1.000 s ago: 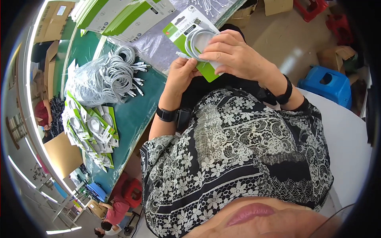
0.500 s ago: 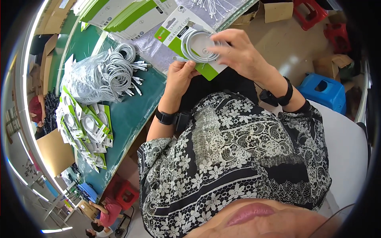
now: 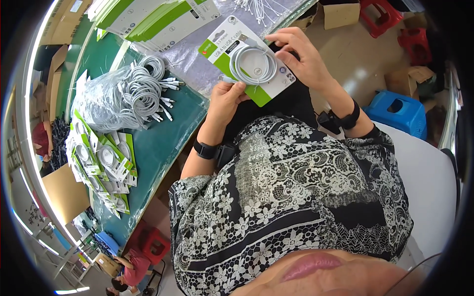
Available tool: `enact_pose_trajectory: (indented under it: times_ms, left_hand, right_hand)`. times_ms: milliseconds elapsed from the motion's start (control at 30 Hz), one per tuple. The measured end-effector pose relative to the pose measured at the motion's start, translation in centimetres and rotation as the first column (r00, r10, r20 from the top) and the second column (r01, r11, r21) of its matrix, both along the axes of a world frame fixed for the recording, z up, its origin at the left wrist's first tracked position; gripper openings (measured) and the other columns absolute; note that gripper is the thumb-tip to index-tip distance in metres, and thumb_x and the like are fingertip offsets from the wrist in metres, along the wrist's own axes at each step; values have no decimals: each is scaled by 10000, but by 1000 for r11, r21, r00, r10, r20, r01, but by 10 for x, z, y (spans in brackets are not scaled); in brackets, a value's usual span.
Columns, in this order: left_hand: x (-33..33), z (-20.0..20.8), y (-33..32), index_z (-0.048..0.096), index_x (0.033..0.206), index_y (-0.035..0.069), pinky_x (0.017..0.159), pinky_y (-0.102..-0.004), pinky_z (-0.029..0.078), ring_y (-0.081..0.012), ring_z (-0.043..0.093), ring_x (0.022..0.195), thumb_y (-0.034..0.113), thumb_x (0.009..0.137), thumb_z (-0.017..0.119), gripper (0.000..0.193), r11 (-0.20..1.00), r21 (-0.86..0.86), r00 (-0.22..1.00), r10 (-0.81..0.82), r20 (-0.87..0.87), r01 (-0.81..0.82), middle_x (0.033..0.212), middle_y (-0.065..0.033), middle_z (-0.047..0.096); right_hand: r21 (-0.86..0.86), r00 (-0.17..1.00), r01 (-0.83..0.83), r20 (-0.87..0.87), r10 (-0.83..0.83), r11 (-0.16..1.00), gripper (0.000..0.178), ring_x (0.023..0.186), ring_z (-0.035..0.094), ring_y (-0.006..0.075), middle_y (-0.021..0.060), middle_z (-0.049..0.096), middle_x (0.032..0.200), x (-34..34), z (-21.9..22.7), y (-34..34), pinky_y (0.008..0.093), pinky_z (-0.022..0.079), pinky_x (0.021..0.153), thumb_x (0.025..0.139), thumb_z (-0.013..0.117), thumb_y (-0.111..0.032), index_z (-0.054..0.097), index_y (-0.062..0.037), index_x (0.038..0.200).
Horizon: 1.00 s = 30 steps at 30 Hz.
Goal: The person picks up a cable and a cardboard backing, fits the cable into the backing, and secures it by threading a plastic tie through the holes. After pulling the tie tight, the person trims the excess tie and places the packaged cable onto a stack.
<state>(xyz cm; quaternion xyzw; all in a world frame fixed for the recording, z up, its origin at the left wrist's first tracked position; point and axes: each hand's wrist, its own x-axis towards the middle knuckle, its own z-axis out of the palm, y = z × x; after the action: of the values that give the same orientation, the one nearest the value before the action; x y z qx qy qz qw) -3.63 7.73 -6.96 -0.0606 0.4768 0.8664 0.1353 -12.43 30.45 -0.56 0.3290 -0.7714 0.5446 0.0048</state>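
Observation:
My left hand (image 3: 226,102) pinches the lower left edge of a white and green cable card (image 3: 251,93), its thumb on top by a cable plug. A coiled light grey USB cable (image 3: 236,69) lies against the front of the card, with one metal plug near the upper edge and the other beside my left thumb. Just right of the coil, my right hand (image 3: 305,61) has its fingers apart and curved near the card's upper right edge. Nothing shows in its grasp; whether a fingertip touches the card I cannot tell.
On the green table (image 3: 165,143) lie a clear bag of coiled cables (image 3: 106,101) and a pile of carded cables (image 3: 106,158). Stacked flat cards (image 3: 163,24) and thin white ties (image 3: 259,10) are at the back. A blue stool (image 3: 397,113) stands right, red stools (image 3: 377,17) beyond.
My right hand has drawn back from over the coil to the right, uncovering the card's right side. The card has shifted slightly right and down, still in my left hand.

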Motion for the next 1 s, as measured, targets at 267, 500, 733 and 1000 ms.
enact_pose_trajectory:
  times_ms: [267,500,733,1000]
  left_hand:
    - [5,9,11,607,1088,-12,792,-320,555,-178,645,900,169,926,579,244,998,68,1000,4,13,-5,1016,-88,650]
    - [5,-2,15,626,1068,-17,778,-290,547,-142,634,880,161,921,589,234,985,-167,999,42,-7,-42,994,-77,654]
    - [4,-7,18,566,1089,-37,841,-341,535,-192,634,946,144,962,507,229,989,-125,996,80,36,-75,1046,-113,636]
    - [7,3,16,561,1109,-4,809,-311,550,-157,645,871,165,970,501,228,989,9,989,149,-11,-149,1027,-75,634]
  right_hand:
    - [-326,830,-46,513,218,944,525,1028,529,165,66,520,1162,3,-7,-20,309,435,899,883,630,-254,438,-55,1329]
    - [266,957,263,-193,-216,927,548,985,545,245,89,539,1082,11,-12,-23,348,420,902,798,695,-271,497,-61,1263]
    - [425,943,61,-321,87,903,428,945,538,265,67,558,963,37,-2,-32,388,381,943,733,721,-228,575,-78,1107]
    - [441,833,16,-502,232,897,284,938,538,265,59,565,917,33,-9,-26,396,379,927,735,699,-160,590,-73,983]
